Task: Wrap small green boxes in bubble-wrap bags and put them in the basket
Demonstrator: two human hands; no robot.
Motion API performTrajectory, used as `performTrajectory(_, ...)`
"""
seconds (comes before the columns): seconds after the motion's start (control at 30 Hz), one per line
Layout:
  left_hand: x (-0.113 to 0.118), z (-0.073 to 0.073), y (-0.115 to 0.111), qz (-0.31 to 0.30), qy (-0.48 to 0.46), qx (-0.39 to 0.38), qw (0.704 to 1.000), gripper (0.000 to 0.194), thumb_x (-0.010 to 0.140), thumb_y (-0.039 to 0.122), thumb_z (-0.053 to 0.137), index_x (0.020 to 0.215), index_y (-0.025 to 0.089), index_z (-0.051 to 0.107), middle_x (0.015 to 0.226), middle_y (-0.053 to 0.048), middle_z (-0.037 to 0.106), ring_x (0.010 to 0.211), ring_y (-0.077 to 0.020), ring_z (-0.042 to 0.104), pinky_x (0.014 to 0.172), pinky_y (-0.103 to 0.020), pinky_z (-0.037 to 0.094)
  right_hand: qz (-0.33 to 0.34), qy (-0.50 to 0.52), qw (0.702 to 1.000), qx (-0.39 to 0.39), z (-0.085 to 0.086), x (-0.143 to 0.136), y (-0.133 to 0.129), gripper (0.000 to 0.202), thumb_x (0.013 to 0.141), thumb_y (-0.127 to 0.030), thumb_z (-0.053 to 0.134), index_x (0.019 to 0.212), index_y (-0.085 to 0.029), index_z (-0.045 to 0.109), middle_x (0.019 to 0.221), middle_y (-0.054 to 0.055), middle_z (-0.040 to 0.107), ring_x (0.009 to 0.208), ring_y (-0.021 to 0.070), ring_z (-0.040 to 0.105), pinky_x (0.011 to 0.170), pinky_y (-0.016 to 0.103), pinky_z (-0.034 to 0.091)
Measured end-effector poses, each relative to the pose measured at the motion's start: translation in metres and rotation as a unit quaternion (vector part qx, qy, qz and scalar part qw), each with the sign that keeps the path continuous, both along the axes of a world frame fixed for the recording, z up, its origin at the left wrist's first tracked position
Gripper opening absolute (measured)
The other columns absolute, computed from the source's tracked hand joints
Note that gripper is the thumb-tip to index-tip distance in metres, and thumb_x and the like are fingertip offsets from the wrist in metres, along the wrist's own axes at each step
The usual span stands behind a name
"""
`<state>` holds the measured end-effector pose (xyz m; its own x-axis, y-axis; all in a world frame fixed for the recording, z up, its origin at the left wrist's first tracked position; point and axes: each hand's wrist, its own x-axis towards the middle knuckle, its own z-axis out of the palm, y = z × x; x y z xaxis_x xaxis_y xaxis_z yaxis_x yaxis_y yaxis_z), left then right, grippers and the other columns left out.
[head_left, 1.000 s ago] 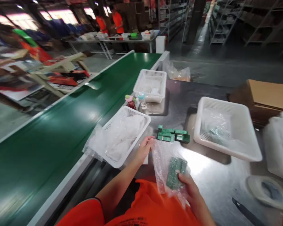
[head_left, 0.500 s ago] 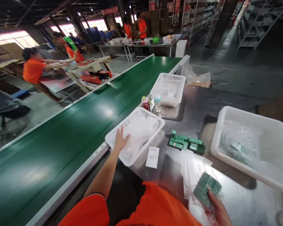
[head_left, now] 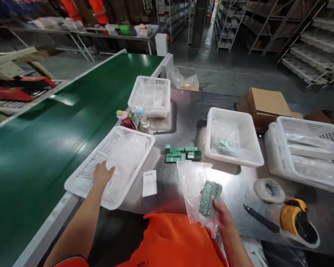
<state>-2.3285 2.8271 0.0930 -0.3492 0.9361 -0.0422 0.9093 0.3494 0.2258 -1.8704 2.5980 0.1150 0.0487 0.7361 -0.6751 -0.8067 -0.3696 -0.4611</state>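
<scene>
My right hand point(head_left: 224, 213) is closed on a bubble-wrapped pack of green boxes point(head_left: 210, 198), holding it over the table's near side. A loose sheet of bubble wrap point(head_left: 187, 181) hangs beside and under this pack. My left hand point(head_left: 101, 176) reaches into a shallow white basket point(head_left: 80, 178), thumb apart from the fingers, against the clear plastic packaging point(head_left: 128, 154) inside. Several small green boxes point(head_left: 180, 154) lie grouped on the metal table. Between basket and bubble wrap lies a white paper slip point(head_left: 149, 183).
A green conveyor belt point(head_left: 80, 111) runs along the left. Two bottles, one pink-capped point(head_left: 126, 120) and one blue-capped point(head_left: 141, 116), stand by another basket point(head_left: 149, 79). To the right are a deep white bin point(head_left: 253, 148), a stacked basket point(head_left: 275, 155), tape roll point(head_left: 269, 190), black knife point(head_left: 260, 218) and yellow tape dispenser point(head_left: 297, 220).
The view has swung right, bringing the tape, knife and cardboard boxes into sight. The left-hand basket now lies farther over the belt's edge, my left hand still in it. The right hand keeps its pack.
</scene>
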Motion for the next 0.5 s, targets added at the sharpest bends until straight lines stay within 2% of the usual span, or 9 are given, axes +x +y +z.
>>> performTrajectory(0.03,0.005,0.013,-0.004,0.0,0.005,0.039,0.999,0.054,0.078,0.029,0.051,0.123,0.0,0.054,0.13,-0.029,0.055,0.131,-0.0424,0.045,0.108,-0.056,0.038,0.009,-0.004,1.0,0.009,0.004,0.001,0.0,0.052,0.041,-0.037,0.092,0.085,-0.018,0.071,0.082,0.007,0.076,0.077,0.0281,0.072,0.08,0.041,0.057)
performTrajectory(0.1,0.031,0.043,-0.017,-0.032,-0.01,0.177,0.984,0.04,0.078,0.027,0.049,0.112,0.008,0.06,0.119,-0.022,0.06,0.126,-0.0384,0.05,0.109,-0.055,0.038,0.021,-0.028,0.999,0.026,0.011,0.0,0.004,0.054,0.044,-0.037,0.092,0.09,-0.018,0.071,0.082,0.007,0.076,0.074,0.0269,0.071,0.074,0.039,0.058)
performTrajectory(0.17,0.077,0.072,-0.037,-0.136,-0.061,0.279,0.949,0.028,0.082,0.032,0.05,0.103,0.016,0.062,0.108,-0.014,0.064,0.113,-0.0331,0.057,0.104,-0.053,0.043,0.037,-0.069,0.996,0.037,0.015,-0.004,0.013,0.055,0.045,-0.033,0.092,0.094,-0.018,0.071,0.08,0.006,0.075,0.07,0.0254,0.07,0.068,0.037,0.057)
performTrajectory(0.23,0.136,0.094,-0.064,-0.27,-0.126,0.275,0.914,0.02,0.088,0.035,0.051,0.095,0.02,0.063,0.102,-0.011,0.064,0.103,-0.027,0.06,0.096,-0.044,0.049,0.056,-0.104,0.992,0.049,0.02,-0.011,0.025,0.053,0.046,-0.031,0.092,0.092,-0.016,0.071,0.078,0.006,0.075,0.068,0.0239,0.069,0.064,0.035,0.057)
performTrajectory(0.27,0.166,0.1,-0.078,-0.358,-0.156,0.221,0.894,0.018,0.089,0.035,0.051,0.091,0.022,0.064,0.1,-0.009,0.065,0.099,-0.0248,0.061,0.092,-0.04,0.05,0.061,-0.112,0.99,0.053,0.022,-0.015,0.031,0.052,0.046,-0.031,0.092,0.091,-0.015,0.071,0.079,0.006,0.075,0.068,0.0231,0.069,0.064,0.034,0.057)
performTrajectory(0.3,0.194,0.101,-0.093,-0.454,-0.175,0.139,0.862,0.017,0.089,0.036,0.054,0.089,0.023,0.065,0.1,-0.009,0.066,0.096,-0.0234,0.062,0.089,-0.036,0.051,0.06,-0.111,0.991,0.052,0.025,-0.018,0.037,0.051,0.046,-0.032,0.092,0.09,-0.015,0.071,0.08,0.006,0.075,0.069,0.0221,0.068,0.063,0.032,0.057)
performTrajectory(0.37,0.238,0.092,-0.118,-0.575,-0.166,-0.002,0.801,0.021,0.084,0.04,0.063,0.095,0.022,0.066,0.105,-0.01,0.067,0.098,-0.0248,0.061,0.087,-0.037,0.05,0.033,-0.098,0.994,0.03,0.029,-0.024,0.044,0.049,0.045,-0.032,0.092,0.086,-0.015,0.071,0.077,0.004,0.074,0.067,0.0192,0.067,0.062,0.029,0.056)
performTrajectory(0.43,0.261,0.072,-0.134,-0.588,-0.128,-0.032,0.798,0.03,0.081,0.039,0.067,0.103,0.018,0.063,0.111,-0.012,0.065,0.103,-0.0277,0.059,0.091,-0.041,0.049,-0.002,-0.082,0.997,-0.008,0.03,-0.027,0.046,0.046,0.045,-0.032,0.092,0.081,-0.015,0.071,0.07,0.002,0.072,0.061,0.016,0.064,0.056,0.025,0.053)
performTrajectory(0.5,0.266,0.05,-0.139,-0.578,-0.08,-0.026,0.812,0.017,0.086,0.026,0.061,0.099,0.017,0.063,0.106,-0.012,0.066,0.102,-0.027,0.059,0.091,-0.042,0.048,-0.02,-0.059,0.998,-0.029,0.025,-0.027,0.044,0.043,0.046,-0.03,0.091,0.079,-0.014,0.07,0.066,0.001,0.071,0.056,0.0149,0.063,0.052,0.024,0.052)
